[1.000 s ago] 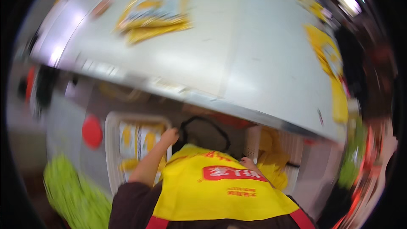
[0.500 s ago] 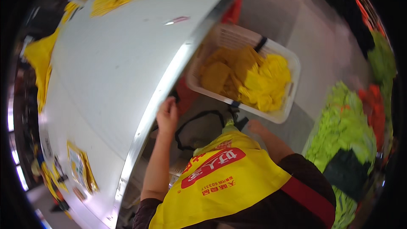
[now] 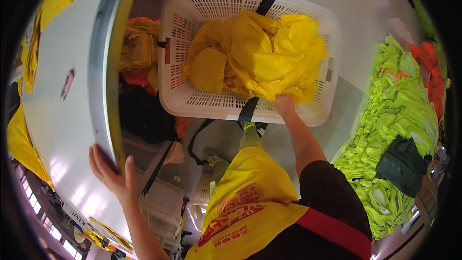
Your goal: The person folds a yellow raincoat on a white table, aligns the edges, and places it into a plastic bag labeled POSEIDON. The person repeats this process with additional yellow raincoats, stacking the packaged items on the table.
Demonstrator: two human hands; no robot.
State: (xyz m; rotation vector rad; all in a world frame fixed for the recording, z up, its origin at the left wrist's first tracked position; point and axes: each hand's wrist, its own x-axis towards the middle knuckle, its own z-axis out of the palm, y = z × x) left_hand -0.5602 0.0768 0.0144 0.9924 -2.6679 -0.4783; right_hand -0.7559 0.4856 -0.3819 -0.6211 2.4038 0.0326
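Observation:
My right hand (image 3: 285, 105) reaches into a white plastic basket (image 3: 250, 108) with its fingers closed on the near edge of some yellow fabric (image 3: 269, 58). The fabric lies heaped in the basket, bright on the right and shaded on the left. What lies under the heap is hidden. My left hand (image 3: 115, 175) is at the metal-edged rim of the white table (image 3: 62, 130), fingers spread and thumb apart, holding nothing.
Dark straps (image 3: 248, 110) cross the basket's rims. Folded yellow pieces (image 3: 139, 45) lie under the table, beside a black heap (image 3: 144, 113). A long lime-green fabric pile (image 3: 385, 130) lies right on the floor. Small pink-handled snips (image 3: 67, 84) rest on the tabletop.
The view has swung toward the basket. My right hand has gone from beside the basket to the yellow fabric and closed on it. My left hand, curled at the table rim before, is spread.

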